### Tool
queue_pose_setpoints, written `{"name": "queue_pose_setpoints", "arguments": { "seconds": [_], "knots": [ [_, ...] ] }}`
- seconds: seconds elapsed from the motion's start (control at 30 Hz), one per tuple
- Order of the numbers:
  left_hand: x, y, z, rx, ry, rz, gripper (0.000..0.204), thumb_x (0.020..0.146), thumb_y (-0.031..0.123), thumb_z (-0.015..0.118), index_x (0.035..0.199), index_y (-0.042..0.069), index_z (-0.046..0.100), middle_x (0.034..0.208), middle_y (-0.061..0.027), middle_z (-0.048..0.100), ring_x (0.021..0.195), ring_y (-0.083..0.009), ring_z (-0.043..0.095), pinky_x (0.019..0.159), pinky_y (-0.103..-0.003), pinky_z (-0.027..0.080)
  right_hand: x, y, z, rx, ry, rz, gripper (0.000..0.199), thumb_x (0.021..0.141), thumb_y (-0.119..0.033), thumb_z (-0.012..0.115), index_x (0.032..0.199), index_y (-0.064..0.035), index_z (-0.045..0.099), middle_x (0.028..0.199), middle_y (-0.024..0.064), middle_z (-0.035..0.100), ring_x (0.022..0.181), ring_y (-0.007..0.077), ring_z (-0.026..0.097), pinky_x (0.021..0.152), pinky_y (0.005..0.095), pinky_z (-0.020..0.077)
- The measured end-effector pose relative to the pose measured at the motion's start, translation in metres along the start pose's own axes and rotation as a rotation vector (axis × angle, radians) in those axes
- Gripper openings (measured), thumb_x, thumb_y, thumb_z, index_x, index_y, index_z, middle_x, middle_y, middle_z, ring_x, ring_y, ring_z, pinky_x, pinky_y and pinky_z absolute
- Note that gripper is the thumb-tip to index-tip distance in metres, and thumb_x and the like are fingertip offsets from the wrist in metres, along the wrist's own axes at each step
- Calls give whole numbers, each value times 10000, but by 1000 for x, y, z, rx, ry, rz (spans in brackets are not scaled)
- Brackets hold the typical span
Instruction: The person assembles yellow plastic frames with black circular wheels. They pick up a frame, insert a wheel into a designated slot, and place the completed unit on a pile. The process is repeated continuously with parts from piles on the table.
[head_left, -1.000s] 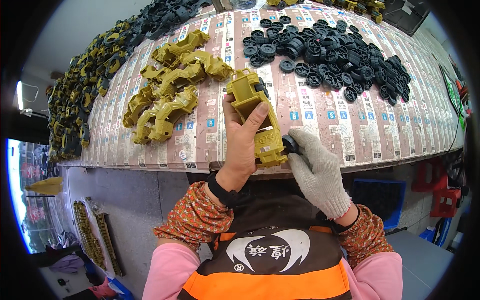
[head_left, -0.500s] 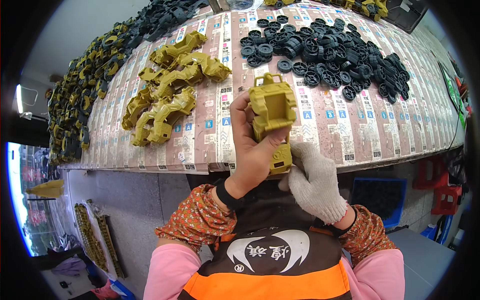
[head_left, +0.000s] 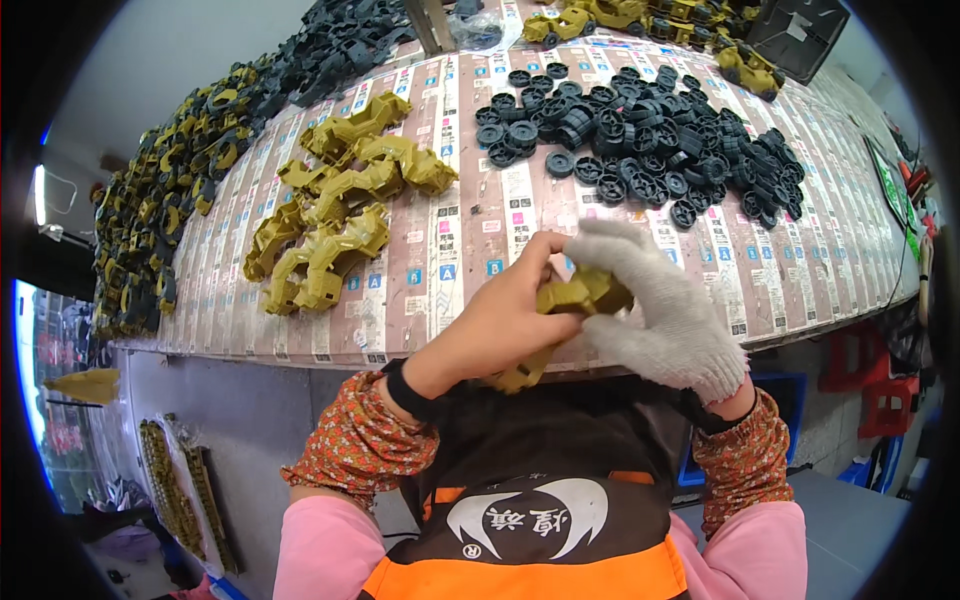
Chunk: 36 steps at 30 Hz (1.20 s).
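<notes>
My left hand (head_left: 495, 325), bare, is closed round an olive-yellow plastic toy vehicle body (head_left: 580, 293) just above the table's near edge. The toy lies tilted, one end sticking out below my left palm. Over its right end my right hand (head_left: 665, 315), in a white knitted glove, curls with fingers on top and thumb below. Its fingertips and part of the toy hide each other. Several similar olive vehicle shells (head_left: 345, 185) lie on the table to the left. A heap of black toy wheels (head_left: 640, 140) lies beyond my right hand.
A long mound of olive and black toy parts (head_left: 170, 190) lines the table's left edge. Assembled olive toy vehicles (head_left: 610, 15) and a black crate (head_left: 797, 35) stand at the far side. Below on the right are a blue bin (head_left: 795, 395) and red stools (head_left: 887, 405).
The toy body has come down toward the table edge and turned from upright to tilted. My gloved right hand has moved up from its lower end to its right end.
</notes>
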<state>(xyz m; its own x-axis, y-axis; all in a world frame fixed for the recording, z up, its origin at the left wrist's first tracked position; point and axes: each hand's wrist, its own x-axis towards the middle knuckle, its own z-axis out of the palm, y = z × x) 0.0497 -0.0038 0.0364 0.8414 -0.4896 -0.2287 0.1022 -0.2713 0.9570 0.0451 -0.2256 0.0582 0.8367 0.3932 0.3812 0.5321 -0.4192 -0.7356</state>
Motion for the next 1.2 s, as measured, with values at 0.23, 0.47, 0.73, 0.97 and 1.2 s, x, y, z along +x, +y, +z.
{"name": "queue_pose_setpoints", "arguments": {
  "seconds": [0.23, 0.47, 0.73, 0.97, 1.2],
  "knots": [
    [-6, -19, -32, -785, -117, 86, 841, 943, 291, 767, 1622, 144, 294, 1486, -224, 579, 1370, -312, 595, 1182, -422, 439, -28, 18, -17, 664, -5, 726, 431, 927, -181, 812, 1277, -6, 631, 1095, 56, 682, 943, 121, 673, 798, 273, 568],
    [12, -29, -1, -1038, 226, 277, 643, 1028, 400, 716, 1549, 175, 415, 1520, -239, 549, 1414, -438, 545, 1204, -578, 450, -34, 17, 6, 698, -27, 718, 384, 1037, -295, 686, 1266, 12, 658, 1074, 50, 692, 969, 113, 627, 844, 283, 525],
    [16, -49, -13, -1110, 368, 143, 536, 1052, 500, 645, 1391, 97, 549, 1450, -223, 604, 1298, -437, 645, 1088, -595, 557, 12, 108, -58, -821, 104, 262, 200, 962, -184, 699, 1107, -46, 707, 1015, 210, 662, 997, 405, 686, 860, 484, 568],
    [17, -59, -12, -989, 407, 67, 547, 1027, 477, 708, 1386, 99, 541, 1313, -138, 656, 1260, -407, 671, 1053, -602, 564, 13, 120, -50, -952, -7, 248, 134, 936, -127, 674, 1025, -28, 664, 1064, 218, 641, 1004, 420, 671, 860, 518, 563],
    [15, -52, 5, -924, 391, 114, 611, 1019, 443, 733, 1464, 137, 446, 1318, -107, 623, 1256, -372, 677, 1036, -553, 583, 3, 93, -40, -749, 51, 241, 198, 900, -64, 675, 1087, -32, 616, 995, 205, 667, 953, 428, 685, 836, 516, 558]
  ]
}}
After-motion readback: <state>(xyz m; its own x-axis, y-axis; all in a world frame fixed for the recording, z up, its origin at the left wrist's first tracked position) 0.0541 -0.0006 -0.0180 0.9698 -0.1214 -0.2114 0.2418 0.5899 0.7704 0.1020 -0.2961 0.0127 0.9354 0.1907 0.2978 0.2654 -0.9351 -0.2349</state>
